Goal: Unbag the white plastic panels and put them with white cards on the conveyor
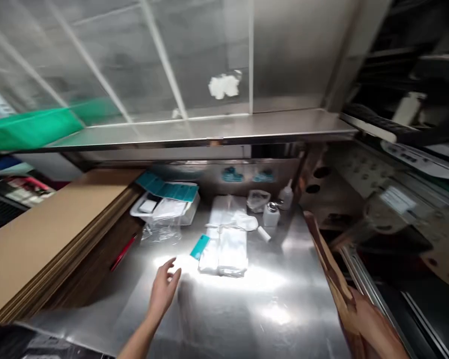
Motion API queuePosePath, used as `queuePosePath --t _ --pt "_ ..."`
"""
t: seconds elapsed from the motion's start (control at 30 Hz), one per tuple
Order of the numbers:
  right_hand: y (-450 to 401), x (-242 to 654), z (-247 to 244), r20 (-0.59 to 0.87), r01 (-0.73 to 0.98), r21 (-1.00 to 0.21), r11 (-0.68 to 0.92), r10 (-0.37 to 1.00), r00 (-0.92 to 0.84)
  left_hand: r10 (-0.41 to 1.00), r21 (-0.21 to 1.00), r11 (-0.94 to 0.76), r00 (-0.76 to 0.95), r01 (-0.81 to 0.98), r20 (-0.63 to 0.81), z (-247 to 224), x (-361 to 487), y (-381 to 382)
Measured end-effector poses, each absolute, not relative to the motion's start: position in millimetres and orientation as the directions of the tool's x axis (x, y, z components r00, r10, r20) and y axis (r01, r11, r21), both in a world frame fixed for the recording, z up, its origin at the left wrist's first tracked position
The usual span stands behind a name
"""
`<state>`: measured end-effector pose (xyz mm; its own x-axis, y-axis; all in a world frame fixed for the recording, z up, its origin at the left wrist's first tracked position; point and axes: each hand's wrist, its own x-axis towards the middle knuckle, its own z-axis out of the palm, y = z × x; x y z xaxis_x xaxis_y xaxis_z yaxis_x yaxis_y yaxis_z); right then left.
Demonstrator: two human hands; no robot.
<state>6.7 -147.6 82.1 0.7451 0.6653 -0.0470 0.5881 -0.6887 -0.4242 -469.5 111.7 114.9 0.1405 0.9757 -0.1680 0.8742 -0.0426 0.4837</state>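
Note:
My left hand [165, 289] hangs open above the steel table [269, 304], its fingers spread just short of a teal card [200, 247]. That card lies against a bundle of white cloth in clear plastic [224, 244]. At the lower right, my right hand [372, 326] grips the end of a long brown cardboard strip [327, 257], which slants up and away past the table's right edge. A small white cylinder [264, 233] lies beyond the bundle.
A white tray with teal-labelled packets [164, 204] stands at the back left. A pump bottle [271, 215], a squeeze bottle [286, 197] and a plastic bag [258, 200] stand behind. Stacked cardboard sheets [52, 234] rise on the left, beside a red pen [123, 252]. A steel shelf [209, 134] runs overhead.

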Motion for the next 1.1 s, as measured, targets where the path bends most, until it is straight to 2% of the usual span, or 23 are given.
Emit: queuePosePath --t 0.07,0.13,0.2,0.23,0.33,0.43,0.57,0.8,0.93,1.1 --pt "-107 -11 106 -0.068 0.652 -0.513 -0.558 0.784 0.617 0.958 0.476 -0.029 0.16 0.879 -0.237 117 -462 156" --pt "-57 -41 142 0.024 0.738 -0.542 -0.402 0.87 0.492 0.94 0.471 -0.028 0.184 0.882 -0.289 114 -451 188" --pt "2 -72 181 0.133 0.829 -0.468 -0.305 0.904 0.407 0.926 0.458 -0.029 0.196 0.889 -0.323 108 -440 206" --pt "33 -84 198 0.202 0.871 -0.391 -0.298 0.896 0.397 0.92 0.454 -0.033 0.204 0.89 -0.334 105 -435 210" --pt "124 -97 239 0.314 0.914 -0.174 -0.366 0.859 0.404 0.907 0.471 -0.054 0.24 0.881 -0.346 95 -432 210" --pt "194 -82 265 0.347 0.884 -0.097 -0.457 0.817 0.461 0.922 0.489 -0.089 0.258 0.868 -0.289 87 -438 201" --pt "242 -44 283 0.262 0.863 -0.042 -0.504 0.828 0.497 0.955 0.435 -0.117 0.221 0.893 -0.197 81 -445 193" --pt "262 -5 281 -0.069 0.938 0.046 -0.343 0.936 0.345 0.924 0.477 -0.139 0.286 0.868 -0.252 79 -453 211" --pt "271 -4 269 -0.079 0.957 0.042 -0.288 0.954 0.29 0.93 0.402 -0.062 0.199 0.913 -0.31 83 -449 216" --pt "274 -12 263 -0.015 0.961 -0.011 -0.276 0.961 0.276 0.902 0.383 0.001 0.164 0.924 -0.399 93 -444 216"
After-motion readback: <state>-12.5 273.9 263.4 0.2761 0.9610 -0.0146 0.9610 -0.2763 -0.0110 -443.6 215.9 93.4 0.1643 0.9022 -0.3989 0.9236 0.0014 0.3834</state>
